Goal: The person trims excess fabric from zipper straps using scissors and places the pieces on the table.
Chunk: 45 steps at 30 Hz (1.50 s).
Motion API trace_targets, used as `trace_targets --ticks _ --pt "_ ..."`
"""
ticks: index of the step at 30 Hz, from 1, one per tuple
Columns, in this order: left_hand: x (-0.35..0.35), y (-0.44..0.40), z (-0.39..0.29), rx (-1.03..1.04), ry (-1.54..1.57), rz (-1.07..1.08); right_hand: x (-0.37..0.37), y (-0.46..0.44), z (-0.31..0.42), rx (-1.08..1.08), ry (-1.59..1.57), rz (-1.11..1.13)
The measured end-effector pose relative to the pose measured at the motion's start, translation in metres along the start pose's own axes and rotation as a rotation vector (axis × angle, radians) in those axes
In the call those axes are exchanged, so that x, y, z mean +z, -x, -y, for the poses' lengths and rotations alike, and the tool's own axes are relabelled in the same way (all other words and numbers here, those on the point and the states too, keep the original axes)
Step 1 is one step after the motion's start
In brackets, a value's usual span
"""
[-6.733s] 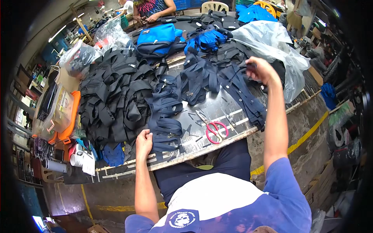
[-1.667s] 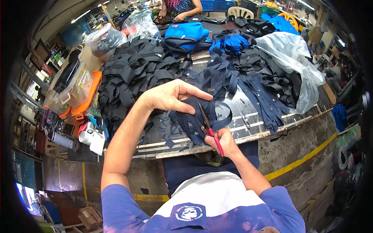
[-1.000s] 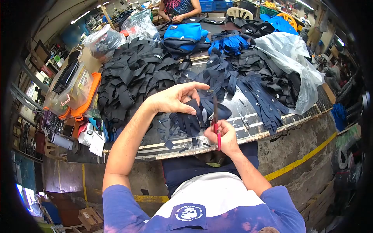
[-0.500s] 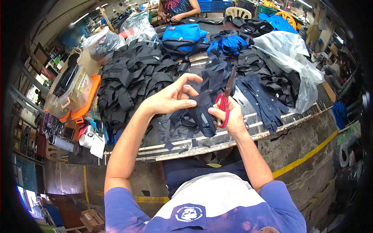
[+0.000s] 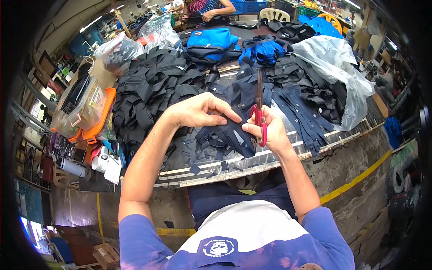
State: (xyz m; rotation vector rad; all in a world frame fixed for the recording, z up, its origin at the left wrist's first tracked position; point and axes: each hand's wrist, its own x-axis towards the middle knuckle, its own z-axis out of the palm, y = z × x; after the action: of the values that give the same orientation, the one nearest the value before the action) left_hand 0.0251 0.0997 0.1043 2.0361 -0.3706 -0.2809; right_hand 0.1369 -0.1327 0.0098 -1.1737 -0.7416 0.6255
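One pair of red-handled scissors [image 5: 259,118]: in my right hand [image 5: 275,132], blades toward the far side.
Right grip: closed around the handles, thumb at the navy strap [image 5: 238,138].
Left hand [image 5: 195,112]: fingers curled at the strap's far edge; I cannot tell if this grip pinches it.
Desk [image 5: 181,156]: small dark offcuts [image 5: 195,169] near me, a black pile [image 5: 144,92] left, navy strips [image 5: 300,116] right.
Far side: blue pouch [image 5: 209,39] and, farther right, a clear plastic sheet [image 5: 332,56].

Dark table [image 5: 181,158] under navy fabric strips [image 5: 298,118]
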Motion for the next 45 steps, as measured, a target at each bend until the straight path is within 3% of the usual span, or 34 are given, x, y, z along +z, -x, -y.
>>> trace_targets --ticks 7,10,12,16,29,37,45 --pt "-0.005 0.006 0.003 -0.067 0.209 -0.046 -0.013 0.025 0.02 -0.042 0.131 -0.123" --pt "-0.012 0.009 0.007 -0.036 0.21 -0.048 -0.024 0.059 0.025 0.152 0.085 0.002" --pt "-0.016 0.009 0.009 -0.049 0.236 -0.042 -0.026 0.079 0.01 0.266 0.036 0.226" --pt "-0.018 0.007 0.01 -0.076 0.288 -0.031 -0.015 0.096 -0.015 0.296 0.149 0.305" --pt "0.0 -0.002 0.004 -0.03 0.228 0.02 0.003 0.078 -0.015 0.323 0.176 0.274" --pt "0.006 -0.006 0.001 -0.055 0.225 0.056 0.003 0.078 -0.028 0.153 0.187 0.273" --pt "0.005 -0.003 -0.006 -0.06 0.193 0.054 0.005 0.082 -0.012 0.349 0.134 0.211"
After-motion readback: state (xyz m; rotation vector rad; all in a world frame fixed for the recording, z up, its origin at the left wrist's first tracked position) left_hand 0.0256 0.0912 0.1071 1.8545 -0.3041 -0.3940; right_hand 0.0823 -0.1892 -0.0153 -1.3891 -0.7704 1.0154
